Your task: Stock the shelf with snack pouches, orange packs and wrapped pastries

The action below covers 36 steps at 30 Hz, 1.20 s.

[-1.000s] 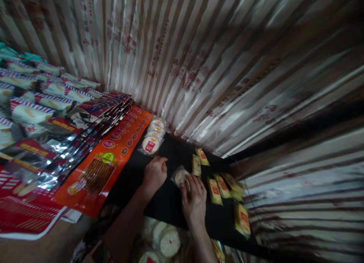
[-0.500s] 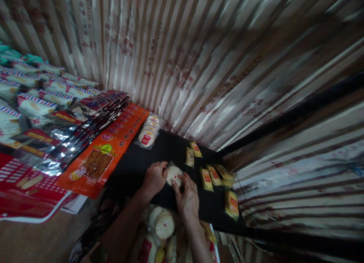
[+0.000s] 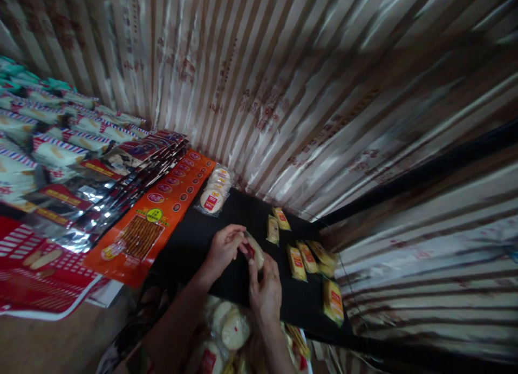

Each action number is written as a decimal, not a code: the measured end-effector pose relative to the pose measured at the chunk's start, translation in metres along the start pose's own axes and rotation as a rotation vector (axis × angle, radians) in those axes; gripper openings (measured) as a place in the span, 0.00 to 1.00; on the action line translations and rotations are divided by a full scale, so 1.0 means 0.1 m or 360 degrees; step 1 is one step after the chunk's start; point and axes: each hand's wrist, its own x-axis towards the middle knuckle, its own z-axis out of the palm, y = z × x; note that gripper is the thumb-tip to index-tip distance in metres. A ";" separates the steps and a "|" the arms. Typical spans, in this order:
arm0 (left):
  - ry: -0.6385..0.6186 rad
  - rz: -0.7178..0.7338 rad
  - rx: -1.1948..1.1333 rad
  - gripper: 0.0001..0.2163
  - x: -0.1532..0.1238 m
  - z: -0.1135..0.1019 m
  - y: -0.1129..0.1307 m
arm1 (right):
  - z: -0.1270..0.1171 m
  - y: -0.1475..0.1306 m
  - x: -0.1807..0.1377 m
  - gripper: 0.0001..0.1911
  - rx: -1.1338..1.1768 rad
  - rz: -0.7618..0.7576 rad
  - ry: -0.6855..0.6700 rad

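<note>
A round white rice cracker packet in clear film is tipped up on edge above the black table, a red label showing on its left face. My left hand pinches its upper left edge with closed fingers. On the lower right side, my right hand grips it between thumb and fingers. Similar round cracker packets lie in an overlapping row toward the back of the table. Below my forearms, more round packets fill a box, partly hidden by my arms.
Several small yellow packets lie on the table's right side. An orange snack bag and a stack of dark shiny bags are at left, near a red basket. White packs stand behind. A striped sheet hangs at the back.
The cracker packet has turned from facing up to standing on edge, bringing its red label into view. My fingers have shifted around its rim. The whole view has moved slightly.
</note>
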 end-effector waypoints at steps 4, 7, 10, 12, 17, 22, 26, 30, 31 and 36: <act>0.0292 0.0169 0.0291 0.11 0.12 -0.12 0.02 | 0.04 -0.10 0.18 0.23 0.0527 0.0368 -0.0075; 0.0240 0.0114 0.0427 0.12 0.20 -0.21 0.05 | 0.10 -0.19 0.30 0.25 0.1055 0.0727 -0.0189; 0.0067 -0.0028 0.0394 0.13 0.25 -0.29 0.06 | 0.19 -0.29 0.37 0.24 0.1401 0.0945 -0.0167; 0.0040 -0.0091 0.0371 0.14 0.27 -0.34 0.06 | 0.26 -0.34 0.41 0.23 0.1569 0.1062 -0.0097; 0.0090 -0.0207 0.0238 0.14 0.24 -0.46 0.11 | 0.43 -0.51 0.44 0.20 0.1925 0.1379 0.0045; 0.0256 -0.0107 0.0087 0.11 0.15 -0.49 0.18 | 0.57 -0.71 0.34 0.15 0.2134 0.1443 0.0056; 0.0215 -0.0009 0.0066 0.10 0.04 -0.53 0.25 | 0.58 -0.76 0.23 0.18 0.2032 0.1460 -0.0003; 0.0175 0.0032 0.0249 0.14 -0.10 -0.66 0.30 | 0.45 -0.64 0.17 0.30 0.1635 0.1178 0.0236; 0.0175 0.0053 0.0302 0.15 -0.14 -0.70 0.31 | 0.40 -0.60 0.17 0.33 0.1494 0.1033 0.0250; 0.0010 0.0232 0.0623 0.16 -0.32 -0.82 0.32 | 0.18 -0.48 0.13 0.31 0.0936 0.0527 -0.0305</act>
